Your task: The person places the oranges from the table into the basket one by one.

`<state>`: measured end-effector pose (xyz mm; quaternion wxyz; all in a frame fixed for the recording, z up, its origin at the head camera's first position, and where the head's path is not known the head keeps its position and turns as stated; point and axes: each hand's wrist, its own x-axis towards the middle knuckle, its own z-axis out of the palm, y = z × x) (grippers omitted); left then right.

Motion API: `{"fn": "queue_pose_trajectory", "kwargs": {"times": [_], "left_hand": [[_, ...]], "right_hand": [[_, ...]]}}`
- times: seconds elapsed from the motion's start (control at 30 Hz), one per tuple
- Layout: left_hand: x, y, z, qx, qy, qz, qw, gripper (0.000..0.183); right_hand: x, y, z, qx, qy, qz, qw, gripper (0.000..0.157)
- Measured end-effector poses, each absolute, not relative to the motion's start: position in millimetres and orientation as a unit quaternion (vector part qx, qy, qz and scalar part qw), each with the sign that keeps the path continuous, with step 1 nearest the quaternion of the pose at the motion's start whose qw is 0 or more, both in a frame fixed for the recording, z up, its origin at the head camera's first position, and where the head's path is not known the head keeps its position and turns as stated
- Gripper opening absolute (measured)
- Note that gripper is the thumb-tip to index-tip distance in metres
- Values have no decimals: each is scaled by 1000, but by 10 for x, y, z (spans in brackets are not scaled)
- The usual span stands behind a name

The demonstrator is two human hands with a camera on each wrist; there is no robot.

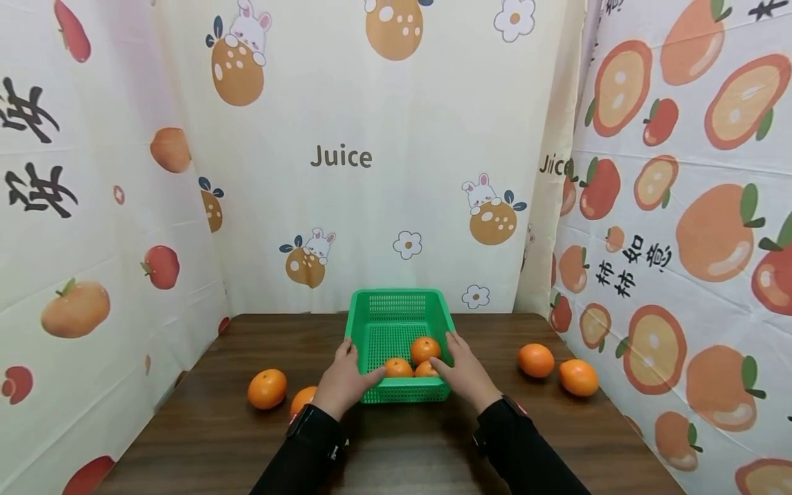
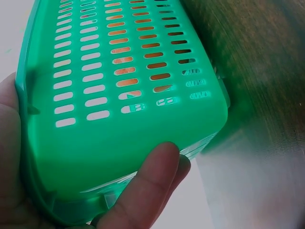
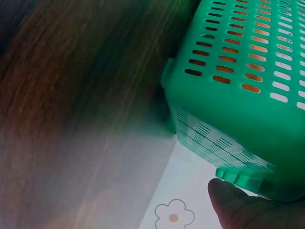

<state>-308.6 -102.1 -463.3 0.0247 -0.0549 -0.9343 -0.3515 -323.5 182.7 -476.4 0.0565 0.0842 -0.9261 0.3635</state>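
Note:
A green plastic basket (image 1: 405,393) with slotted walls lies between my two hands in the head view. Inside its near end sit three oranges (image 1: 425,349). At the basket's left side, my left hand (image 1: 345,381) grips the rim, thumb over the inner side. Its fingers (image 2: 155,183) bend round the outside wall in the left wrist view. The right hand (image 1: 465,371) holds the opposite rim, its thumb also reaching over the inside. In the right wrist view, a fingertip (image 3: 224,191) lies at the rim; the other fingers are hidden.
Left of the basket, an orange (image 1: 267,389) rests on the dark wooden table (image 1: 408,454), with a second orange (image 1: 302,399) partly behind my left hand. Two more oranges (image 1: 535,361) lie at the right. Fruit-patterned curtains (image 1: 396,206) enclose the table's back and sides.

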Motion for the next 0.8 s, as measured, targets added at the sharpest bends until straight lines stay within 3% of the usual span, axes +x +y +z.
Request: {"fn": "queue_pose_trajectory", "kwargs": {"times": [0.43,0.8], "left_hand": [[-3131,-1000,-4632,-51,-935,-348,33,103],[-3119,-1007,-4641,-48,-936,-349,28,103]], "right_hand": [[-3298,1875,-4756,91,-917,385,58,73],[-3157,2156,-4798,89,-934,332,96,71]]}}
